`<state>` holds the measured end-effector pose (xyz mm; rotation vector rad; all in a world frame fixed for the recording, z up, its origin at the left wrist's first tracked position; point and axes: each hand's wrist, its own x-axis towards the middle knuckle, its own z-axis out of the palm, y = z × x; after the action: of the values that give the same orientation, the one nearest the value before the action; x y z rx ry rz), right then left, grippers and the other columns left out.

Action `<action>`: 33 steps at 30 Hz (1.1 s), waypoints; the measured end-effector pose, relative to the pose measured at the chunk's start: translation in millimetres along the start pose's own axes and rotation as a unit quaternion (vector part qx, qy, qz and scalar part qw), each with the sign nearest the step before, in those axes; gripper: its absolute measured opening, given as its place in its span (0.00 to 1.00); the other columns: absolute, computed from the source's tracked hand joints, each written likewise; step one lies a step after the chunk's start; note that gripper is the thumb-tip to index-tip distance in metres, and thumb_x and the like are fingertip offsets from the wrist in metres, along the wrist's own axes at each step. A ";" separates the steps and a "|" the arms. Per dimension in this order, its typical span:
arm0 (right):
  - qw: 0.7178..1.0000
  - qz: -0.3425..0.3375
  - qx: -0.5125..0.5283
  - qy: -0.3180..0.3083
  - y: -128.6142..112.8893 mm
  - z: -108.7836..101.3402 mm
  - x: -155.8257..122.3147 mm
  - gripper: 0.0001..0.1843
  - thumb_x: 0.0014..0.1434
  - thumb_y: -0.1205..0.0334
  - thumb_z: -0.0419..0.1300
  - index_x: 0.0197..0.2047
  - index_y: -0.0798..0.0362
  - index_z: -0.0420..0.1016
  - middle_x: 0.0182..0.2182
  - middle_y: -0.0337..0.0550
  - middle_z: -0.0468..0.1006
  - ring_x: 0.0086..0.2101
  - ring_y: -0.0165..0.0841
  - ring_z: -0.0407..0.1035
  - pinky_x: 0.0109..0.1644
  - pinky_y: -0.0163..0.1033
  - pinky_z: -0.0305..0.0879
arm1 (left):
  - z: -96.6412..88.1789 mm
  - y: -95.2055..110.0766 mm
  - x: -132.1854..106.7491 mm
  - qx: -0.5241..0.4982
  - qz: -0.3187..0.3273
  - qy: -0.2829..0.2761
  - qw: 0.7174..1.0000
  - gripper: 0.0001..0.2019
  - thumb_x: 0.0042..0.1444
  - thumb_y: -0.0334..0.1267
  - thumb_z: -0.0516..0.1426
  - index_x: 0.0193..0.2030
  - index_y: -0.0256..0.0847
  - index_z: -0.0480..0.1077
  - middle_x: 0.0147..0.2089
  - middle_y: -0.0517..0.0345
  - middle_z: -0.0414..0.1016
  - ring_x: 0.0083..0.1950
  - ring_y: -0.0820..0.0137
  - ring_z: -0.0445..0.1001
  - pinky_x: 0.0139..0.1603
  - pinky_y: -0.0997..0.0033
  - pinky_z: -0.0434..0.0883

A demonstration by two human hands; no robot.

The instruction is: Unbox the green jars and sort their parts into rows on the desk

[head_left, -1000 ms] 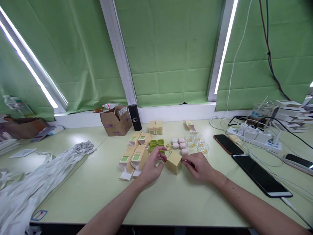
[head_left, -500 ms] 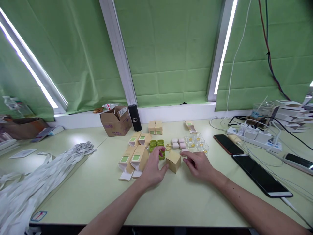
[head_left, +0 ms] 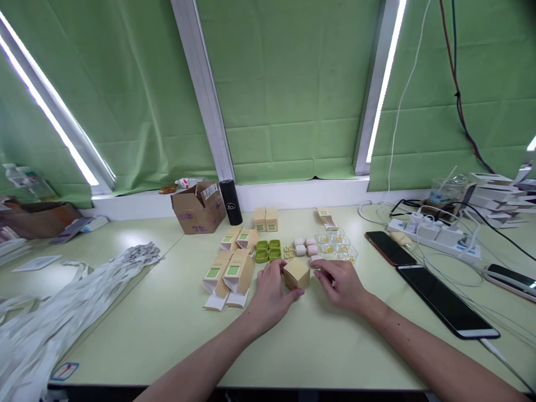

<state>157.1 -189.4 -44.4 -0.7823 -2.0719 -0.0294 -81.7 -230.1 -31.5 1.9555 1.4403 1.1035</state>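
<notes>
A small kraft cardboard box (head_left: 297, 273) stands closed on the table. My left hand (head_left: 272, 290) grips it, with fingers at its back left side and the thumb across its front. Just right of the box is my right hand (head_left: 342, 282), fingers bent and apart, with nothing visible in them. Behind the hands are green square cups (head_left: 268, 251), small yellowish pieces (head_left: 288, 253), pink-white blocks (head_left: 305, 246) and clear plastic cups (head_left: 335, 243) with yellow centres. At the left, several kraft boxes (head_left: 238, 271) with green labels lie with flaps open.
Two upright kraft boxes (head_left: 266, 219) and a flattened one (head_left: 326, 218) stand farther back. A brown carton (head_left: 199, 207) and black bottle (head_left: 231, 202) are near the wall. Phones (head_left: 446, 301), cables and a power strip (head_left: 435, 237) occupy the right; white straps (head_left: 84, 307) lie left.
My left hand has moved right and closed around the small box, its thumb now across the front. The green cups show more fully. My right hand has barely moved.
</notes>
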 end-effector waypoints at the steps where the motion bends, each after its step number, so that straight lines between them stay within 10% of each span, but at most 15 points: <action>1: 1.000 0.000 0.005 0.009 0.5 0.2 -0.2 0.10 0.68 0.67 0.55 0.48 0.51 0.76 0.24 0.37 0.78 0.22 0.30 0.69 0.30 0.36 0.61 | 0.1 -0.9 0.2 -0.002 -0.005 0.000 1.000 0.26 0.52 0.46 0.70 0.55 0.45 0.68 0.55 0.45 0.74 0.60 0.46 0.70 0.63 0.43 0.66; 11: 0.993 -0.017 0.039 0.108 -16.3 -15.3 20.8 0.09 0.69 0.67 0.56 0.50 0.50 0.74 0.31 0.42 0.79 0.28 0.33 0.72 0.33 0.39 0.69 | -11.8 2.0 3.7 0.057 0.167 0.083 0.981 0.25 0.62 0.36 0.62 0.63 0.49 0.61 0.62 0.45 0.66 0.66 0.52 0.67 0.67 0.46 0.67; 20: 0.998 0.005 0.060 0.008 -53.0 -20.9 35.4 0.24 0.69 0.63 0.57 0.66 0.50 0.61 0.53 0.56 0.77 0.45 0.43 0.76 0.45 0.48 0.79 | -16.6 3.5 3.9 0.212 0.351 0.189 0.892 0.26 0.61 0.30 0.62 0.63 0.50 0.62 0.52 0.47 0.69 0.54 0.56 0.72 0.56 0.50 0.75; 33: 0.997 -0.014 0.071 0.007 -53.7 4.1 22.4 0.32 0.66 0.71 0.54 0.71 0.53 0.50 0.59 0.62 0.70 0.52 0.47 0.72 0.52 0.56 0.78 | -16.0 9.1 6.3 0.306 0.418 0.172 0.838 0.21 0.64 0.28 0.59 0.63 0.37 0.66 0.47 0.47 0.73 0.52 0.59 0.75 0.52 0.56 0.79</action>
<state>116.1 -219.4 -15.8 -0.6638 -2.0463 0.0960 -88.9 -228.7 -13.5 3.1637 1.1782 1.5333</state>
